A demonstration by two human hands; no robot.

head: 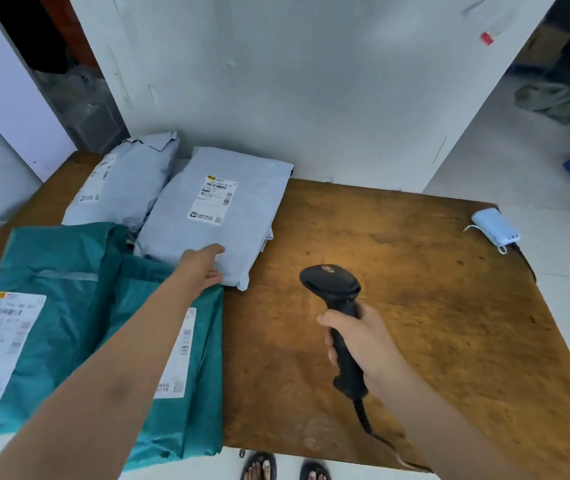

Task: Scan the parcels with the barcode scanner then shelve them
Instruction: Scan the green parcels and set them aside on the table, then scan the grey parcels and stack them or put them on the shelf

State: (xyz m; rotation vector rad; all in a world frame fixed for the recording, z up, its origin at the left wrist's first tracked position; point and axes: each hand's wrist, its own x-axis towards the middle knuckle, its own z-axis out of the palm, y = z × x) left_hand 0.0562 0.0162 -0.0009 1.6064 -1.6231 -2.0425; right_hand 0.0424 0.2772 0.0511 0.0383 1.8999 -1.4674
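Progress: early, seemingly; four parcels (69, 306) lay on the table (415, 306), unshelved.
Right hand (370, 344): gripped the scanner (332, 282).
Left hand (200, 268): touched the grey parcel (242, 216); grip unclear.

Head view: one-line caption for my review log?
Right hand grips the barcode scanner while the left hand touches a grey parcel on the wooden table.

The left forearm hides most of the white shipping label (183, 362) on the nearer teal plastic mailer bag (204, 403). The other teal mailer bag (55, 268) runs off the left edge. Print on the pale grey mailer parcel (207, 237) is too small to read; whether the left hand (202, 265) grips or only touches it is unclear. The coiled cable (363, 415) of the black handheld barcode scanner (337, 289) vanishes under the right forearm.
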